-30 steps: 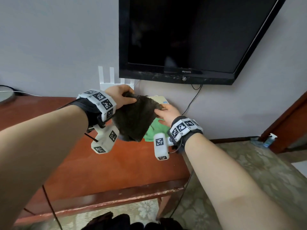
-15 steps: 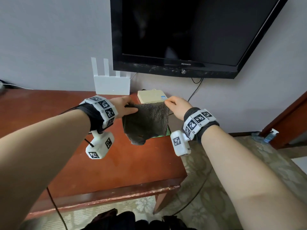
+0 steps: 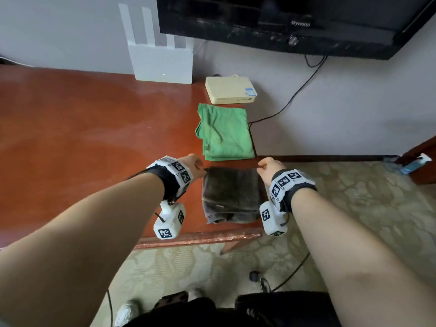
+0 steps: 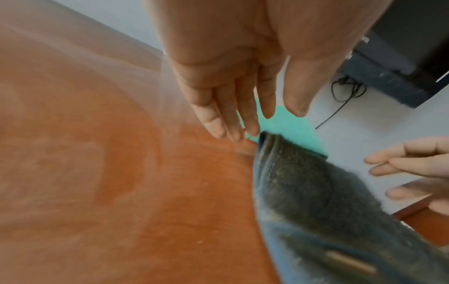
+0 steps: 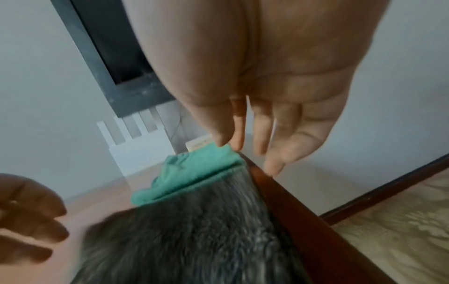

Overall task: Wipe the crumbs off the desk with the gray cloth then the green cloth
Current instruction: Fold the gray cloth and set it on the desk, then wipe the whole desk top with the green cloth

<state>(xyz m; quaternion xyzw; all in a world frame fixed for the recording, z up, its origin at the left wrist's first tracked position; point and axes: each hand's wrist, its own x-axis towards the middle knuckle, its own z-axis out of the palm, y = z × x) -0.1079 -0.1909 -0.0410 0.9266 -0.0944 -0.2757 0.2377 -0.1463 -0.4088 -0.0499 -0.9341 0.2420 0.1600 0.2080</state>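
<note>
Now both hands, left hand (image 3: 192,165) and right hand (image 3: 269,168), flank gray cloth (image 3: 232,194), fingers straight, holding nothing.

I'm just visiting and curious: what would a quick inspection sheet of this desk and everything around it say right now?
Surface: brown desk, glossy; crumbs too small to tell.
Job's things: gray cloth folded flat at the desk's right front corner; green cloth folded just behind it.
Clutter: white router and beige box by the wall.
Grippers: left hand and right hand at the gray cloth's far corners, fingers straight, holding nothing.
Cables: black cable from the TV down behind the desk; another on the floor.
Surroundings: TV on the wall, patterned floor, spray bottle by the door.
</note>
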